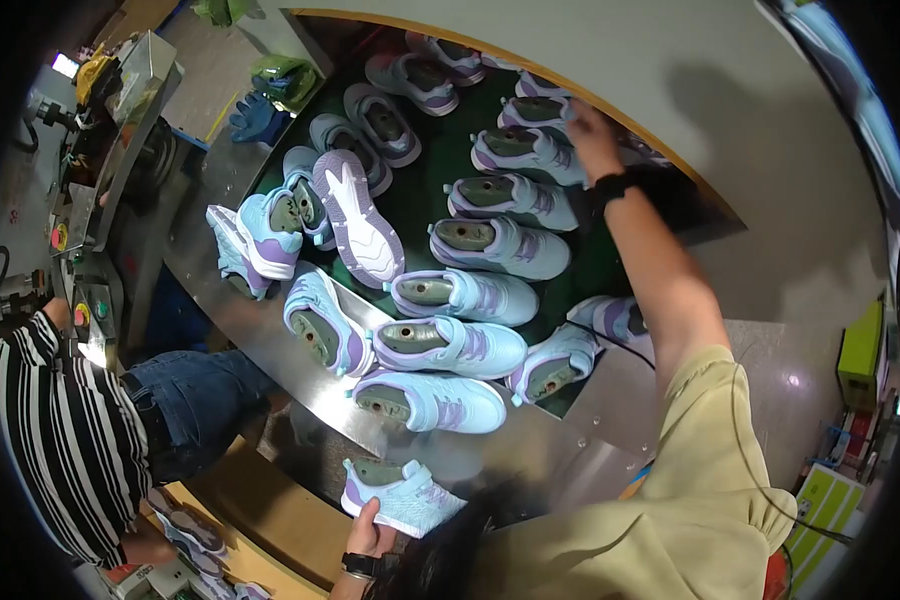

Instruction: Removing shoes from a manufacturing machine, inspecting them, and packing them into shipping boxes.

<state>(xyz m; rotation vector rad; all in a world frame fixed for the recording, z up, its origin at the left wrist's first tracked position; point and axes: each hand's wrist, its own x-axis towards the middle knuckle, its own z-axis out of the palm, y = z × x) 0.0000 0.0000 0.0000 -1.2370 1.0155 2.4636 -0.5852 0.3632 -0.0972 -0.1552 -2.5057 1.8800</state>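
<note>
we are clamping our left hand (370, 540) on a pale-blue sneaker (406, 495), probably light and soft, by its firmer-looking sole (398, 524), but cannot tell the grip of our right hand (592, 135).

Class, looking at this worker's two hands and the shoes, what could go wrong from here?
1. The left hand holds a light blue shoe toward its heel end, so it might slip.
2. The right hand reaches in by closely spaced shoes; it could nudge one out of line.
3. The sole-out shoe lies close against its neighbours, so its upper might get scuffed.
</note>
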